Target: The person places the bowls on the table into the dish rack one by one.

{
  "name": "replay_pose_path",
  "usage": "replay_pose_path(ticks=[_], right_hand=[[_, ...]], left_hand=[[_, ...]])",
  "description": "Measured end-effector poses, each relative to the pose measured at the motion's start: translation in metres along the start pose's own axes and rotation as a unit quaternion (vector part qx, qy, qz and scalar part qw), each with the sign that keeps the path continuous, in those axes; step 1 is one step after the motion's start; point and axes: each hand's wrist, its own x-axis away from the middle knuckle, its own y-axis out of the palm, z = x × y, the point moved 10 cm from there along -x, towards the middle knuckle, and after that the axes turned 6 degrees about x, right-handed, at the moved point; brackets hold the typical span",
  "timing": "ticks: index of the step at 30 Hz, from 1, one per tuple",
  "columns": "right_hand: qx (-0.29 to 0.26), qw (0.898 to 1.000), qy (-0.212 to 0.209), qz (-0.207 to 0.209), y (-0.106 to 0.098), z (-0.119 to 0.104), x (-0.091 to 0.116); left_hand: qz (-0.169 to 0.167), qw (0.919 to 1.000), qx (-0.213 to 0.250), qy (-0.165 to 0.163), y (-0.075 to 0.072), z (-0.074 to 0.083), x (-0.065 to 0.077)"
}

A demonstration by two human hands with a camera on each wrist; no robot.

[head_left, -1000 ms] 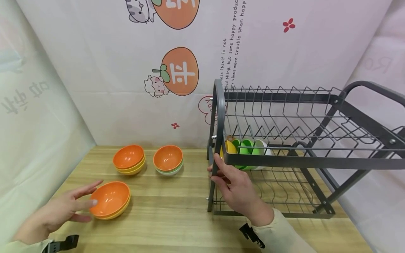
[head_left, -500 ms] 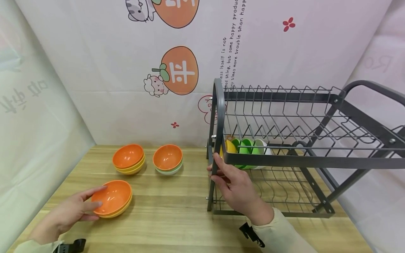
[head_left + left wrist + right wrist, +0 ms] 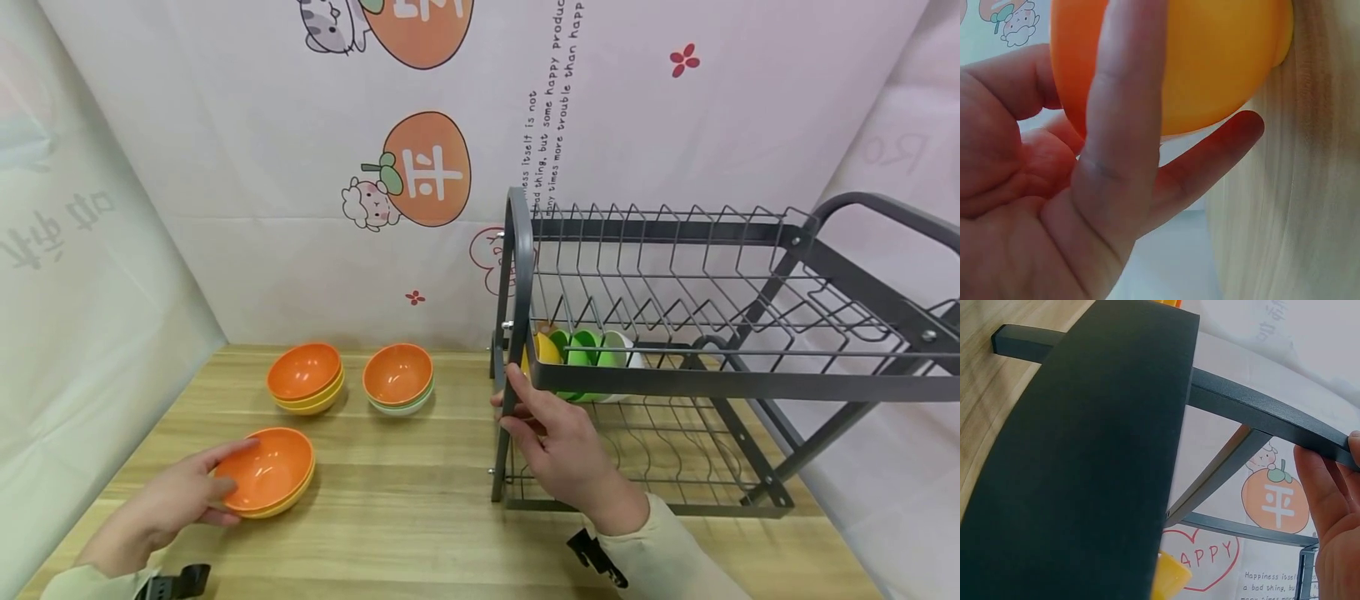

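Observation:
My left hand holds the near-left orange bowl by its left rim, with fingertips over the inside. A yellow bowl is nested beneath it. The left wrist view has one finger lying across the outer walls of the orange and yellow bowls, another finger below them. With thumb and fingers, my right hand grips the front left post of a dark grey two-tier dish rack. That post runs to my fingers in the right wrist view.
Behind, an orange bowl tops yellow ones, and another orange bowl sits on green and white ones. Yellow, green and white bowls stand on edge at the lower tier's left. A printed cloth hangs behind the wooden table.
My left hand has moved right and taken hold of the orange bowl's rim. The near stack has shifted slightly right. My right hand stays on the rack post.

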Motion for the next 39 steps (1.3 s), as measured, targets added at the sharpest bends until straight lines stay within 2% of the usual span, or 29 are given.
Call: replay_pose_path(ticks=[7, 15, 22, 26, 31, 39], right_hand=[[-0.002, 1.0, 0.016, -0.013, 0.002, 0.004, 0.002], [0.003, 1.0, 0.019, -0.02, 0.003, 0.004, 0.001], [0.008, 1.0, -0.005, -0.001, 0.0, -0.001, 0.0], [0.005, 1.0, -0.006, 0.001, 0.0, -0.002, -0.001], [0.004, 1.0, -0.005, -0.001, 0.0, -0.002, -0.001], [-0.003, 1.0, 0.022, -0.019, 0.003, 0.004, 0.003]], left_hand=[[0.016, 0.9996, -0.023, -0.004, 0.0, 0.006, -0.002], [0.003, 1.0, -0.008, -0.003, 0.003, 0.014, 0.003], [-0.01, 0.9998, -0.005, 0.019, 0.004, 0.021, 0.006], [-0.005, 0.9997, -0.01, 0.021, 0.003, 0.024, 0.007], [0.006, 0.9996, -0.015, 0.022, 0.002, 0.028, 0.01], [0.006, 0.9984, -0.006, 0.055, 0.005, 0.039, 0.015]])
